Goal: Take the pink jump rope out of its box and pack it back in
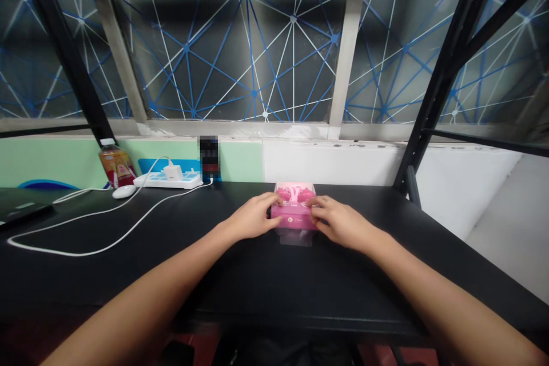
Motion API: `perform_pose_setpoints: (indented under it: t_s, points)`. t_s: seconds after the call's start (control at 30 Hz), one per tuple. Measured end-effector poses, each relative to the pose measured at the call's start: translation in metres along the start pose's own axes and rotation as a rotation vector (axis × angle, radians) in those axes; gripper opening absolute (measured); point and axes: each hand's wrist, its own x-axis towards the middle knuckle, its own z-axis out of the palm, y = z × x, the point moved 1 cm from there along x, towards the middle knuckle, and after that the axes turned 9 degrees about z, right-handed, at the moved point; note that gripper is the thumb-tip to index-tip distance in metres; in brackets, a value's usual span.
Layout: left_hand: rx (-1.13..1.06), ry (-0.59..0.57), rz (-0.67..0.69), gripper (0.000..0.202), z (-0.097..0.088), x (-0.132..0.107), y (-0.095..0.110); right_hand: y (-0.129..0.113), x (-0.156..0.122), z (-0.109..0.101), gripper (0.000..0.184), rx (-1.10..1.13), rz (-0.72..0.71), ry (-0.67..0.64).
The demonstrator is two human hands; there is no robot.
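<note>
A small pink box with a clear plastic upper part stands on the black desk. Pink shapes show through the plastic, and a clear flap or sheet lies at the box's front foot. My left hand holds the box's left side, thumb low and fingers near the top edge. On the right side, my right hand grips it the same way, its fingers bent against the front and top. The back of the box is hidden.
A white power strip with a charger, a white mouse and a drink bottle stand at the back left. A white cable loops across the left side. Black metal posts rise at both sides.
</note>
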Motion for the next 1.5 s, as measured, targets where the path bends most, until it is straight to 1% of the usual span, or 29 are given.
perform_pose_setpoints:
  t_s: [0.1, 0.23, 0.4, 0.57, 0.67, 0.73, 0.83, 0.9, 0.97, 1.0, 1.07, 1.17, 1.23, 1.33, 1.4, 1.5]
  points:
    - [0.017, -0.009, -0.008, 0.024, -0.002, 0.000, 0.002, 0.001, -0.003, -0.001, 0.019, 0.046, -0.023, -0.061]
    - [0.021, -0.012, -0.010, 0.024, -0.003, 0.000, 0.003, 0.002, -0.006, -0.003, 0.028, 0.093, 0.002, -0.140]
    - [0.001, 0.000, 0.000, 0.025, -0.002, 0.000, 0.003, 0.000, -0.004, -0.005, 0.024, 0.037, 0.022, -0.133]
    - [0.019, 0.014, 0.005, 0.026, -0.001, -0.001, 0.001, 0.000, -0.003, -0.005, 0.036, 0.050, 0.010, -0.140]
    - [0.025, 0.017, 0.001, 0.025, -0.001, -0.001, 0.001, -0.001, -0.005, -0.005, 0.035, 0.032, -0.002, -0.124]
    - [0.030, 0.007, 0.004, 0.029, -0.003, -0.001, 0.001, -0.003, -0.005, -0.005, 0.032, 0.000, -0.025, -0.095]
    - [0.015, -0.049, 0.055, 0.037, -0.008, -0.001, 0.002, -0.007, -0.004, -0.006, 0.019, -0.052, -0.021, -0.002]
    - [-0.003, -0.087, 0.088, 0.039, -0.012, -0.001, 0.004, -0.008, -0.002, -0.006, 0.016, -0.056, 0.001, 0.043]
    - [-0.012, -0.104, 0.077, 0.038, -0.014, -0.002, 0.005, -0.005, 0.000, -0.005, 0.014, -0.008, 0.025, 0.056]
    - [-0.017, -0.101, 0.058, 0.038, -0.013, -0.002, 0.005, -0.003, 0.000, -0.004, 0.017, 0.033, 0.039, 0.067]
    - [-0.034, -0.074, 0.021, 0.037, -0.011, -0.001, 0.004, 0.002, 0.001, 0.000, 0.028, 0.119, 0.067, 0.096]
    - [-0.054, 0.004, 0.014, 0.027, -0.004, 0.001, 0.000, 0.010, 0.002, 0.008, 0.041, 0.225, 0.091, 0.096]
    - [-0.049, 0.036, 0.022, 0.023, 0.000, 0.003, -0.004, 0.013, 0.004, 0.013, 0.041, 0.284, 0.092, 0.071]
    - [-0.051, 0.045, 0.031, 0.026, 0.001, 0.004, -0.009, 0.016, 0.005, 0.017, 0.038, 0.331, 0.100, 0.064]
    - [-0.072, 0.033, 0.038, 0.031, -0.002, 0.003, -0.010, 0.016, 0.005, 0.016, 0.038, 0.344, 0.108, 0.059]
    - [-0.126, -0.016, 0.053, 0.035, -0.006, 0.002, -0.006, 0.016, 0.004, 0.014, 0.040, 0.366, 0.099, 0.035]
